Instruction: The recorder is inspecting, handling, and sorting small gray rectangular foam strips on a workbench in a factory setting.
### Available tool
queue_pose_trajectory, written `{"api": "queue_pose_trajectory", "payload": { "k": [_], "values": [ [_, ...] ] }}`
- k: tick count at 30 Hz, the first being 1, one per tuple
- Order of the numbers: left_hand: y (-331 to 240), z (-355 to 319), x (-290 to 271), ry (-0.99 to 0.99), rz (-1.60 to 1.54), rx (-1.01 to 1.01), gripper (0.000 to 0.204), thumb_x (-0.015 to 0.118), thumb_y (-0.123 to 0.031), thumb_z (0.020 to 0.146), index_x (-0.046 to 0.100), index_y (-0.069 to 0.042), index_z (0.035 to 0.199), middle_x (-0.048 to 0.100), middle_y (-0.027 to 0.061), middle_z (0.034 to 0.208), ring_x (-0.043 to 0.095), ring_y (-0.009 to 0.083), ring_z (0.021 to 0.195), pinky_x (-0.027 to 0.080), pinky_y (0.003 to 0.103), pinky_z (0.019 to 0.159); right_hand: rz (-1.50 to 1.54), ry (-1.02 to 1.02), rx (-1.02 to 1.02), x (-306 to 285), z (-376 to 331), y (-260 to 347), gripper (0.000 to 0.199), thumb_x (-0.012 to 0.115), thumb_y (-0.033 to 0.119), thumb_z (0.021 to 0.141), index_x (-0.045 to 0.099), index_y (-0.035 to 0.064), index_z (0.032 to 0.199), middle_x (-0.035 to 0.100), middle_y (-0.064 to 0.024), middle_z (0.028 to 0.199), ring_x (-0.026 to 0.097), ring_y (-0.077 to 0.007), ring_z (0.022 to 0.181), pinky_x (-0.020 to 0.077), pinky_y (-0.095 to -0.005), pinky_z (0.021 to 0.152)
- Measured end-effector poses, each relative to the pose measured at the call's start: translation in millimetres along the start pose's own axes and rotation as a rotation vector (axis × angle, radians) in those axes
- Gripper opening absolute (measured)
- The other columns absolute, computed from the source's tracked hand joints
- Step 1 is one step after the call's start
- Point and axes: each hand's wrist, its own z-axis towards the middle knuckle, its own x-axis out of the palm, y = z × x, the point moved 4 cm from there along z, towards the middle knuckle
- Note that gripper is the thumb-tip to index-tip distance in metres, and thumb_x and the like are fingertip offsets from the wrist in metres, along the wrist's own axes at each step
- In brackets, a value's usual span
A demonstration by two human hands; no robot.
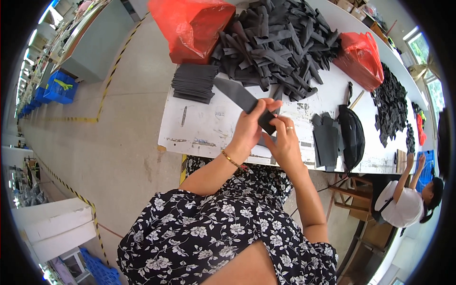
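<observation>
Over the table [204,126], nearer us than the dark pile [280,42], our left hand [248,124] and right hand [286,142] are pinching a strip [239,96]; ideally, we are keeping it flat and squarely aligned.

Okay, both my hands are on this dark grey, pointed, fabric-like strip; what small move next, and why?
I'd probably smooth the near end of the flat, dark grey, fabric-like strip with your right hand. Its fingers are at that end, your left hand grips the strip farther up, and the neat stack of black pieces lies flat, unlike the loose heap of curled dark grey strips.
</observation>
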Motion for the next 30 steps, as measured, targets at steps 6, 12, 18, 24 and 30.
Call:
{"api": "queue_pose_trajectory", "payload": {
  "k": [6, 12, 18, 24, 30],
  "values": [
    [0.5, 1.0, -0.3, 0.005, -0.081, 0.012, 0.035, 0.059, -0.030, 0.095, 0.056, -0.002, 0.117, 0.065, 0.0157, 0.113, 0.060, 0.0238, 0.108, 0.046, 0.037, 0.097, 0.085, -0.035, -0.069, -2.0, 4.5, -14.7, 0.017, 0.067, -0.003, 0.081, 0.059, 0.0013, 0.095, 0.061, -0.0153, 0.099, 0.061, -0.0343, 0.084, 0.0511, -0.0388, 0.069],
    [-29.0, 16.1, -1.7, -0.065, -0.160, 0.252, 0.035, 0.056, -0.028, 0.097, 0.055, 0.001, 0.116, 0.066, 0.0132, 0.102, 0.062, 0.0269, 0.103, 0.049, 0.040, 0.095, 0.177, 0.005, 0.024, -10.8, 9.7, -27.6, 0.010, 0.065, -0.004, 0.083, 0.060, 0.0005, 0.091, 0.062, -0.0151, 0.097, 0.062, -0.0297, 0.076, 0.0503, -0.0342, 0.065],
    [-5.0, 8.4, 6.9, -0.045, -0.195, 0.171, 0.031, 0.051, -0.027, 0.100, 0.057, 0.001, 0.111, 0.066, 0.0130, 0.098, 0.065, 0.0248, 0.093, 0.052, 0.037, 0.089, 0.217, -0.028, 0.011, -0.4, 18.3, -25.3, 0.009, 0.061, -0.005, 0.085, 0.059, -0.0012, 0.092, 0.062, -0.0125, 0.096, 0.063, -0.0244, 0.072, 0.0509, -0.0308, 0.062],
    [-6.5, 7.9, 8.4, -0.027, -0.191, 0.214, 0.033, 0.051, -0.029, 0.099, 0.057, 0.001, 0.112, 0.067, 0.0120, 0.097, 0.065, 0.0235, 0.091, 0.052, 0.036, 0.088, 0.220, -0.024, 0.039, 4.5, 19.2, -24.8, 0.009, 0.060, -0.007, 0.084, 0.059, -0.0017, 0.092, 0.063, -0.0125, 0.096, 0.063, -0.0231, 0.073, 0.0518, -0.0306, 0.062],
    [-5.4, 5.5, 6.5, -0.040, -0.164, 0.199, 0.033, 0.052, -0.029, 0.099, 0.058, 0.000, 0.113, 0.068, 0.0105, 0.095, 0.065, 0.0226, 0.090, 0.052, 0.035, 0.087, 0.238, -0.025, 0.054, 6.9, 19.7, -23.5, 0.010, 0.063, -0.006, 0.083, 0.059, -0.0006, 0.091, 0.063, -0.0145, 0.096, 0.063, -0.0272, 0.074, 0.0512, -0.0331, 0.064]
  ]
}}
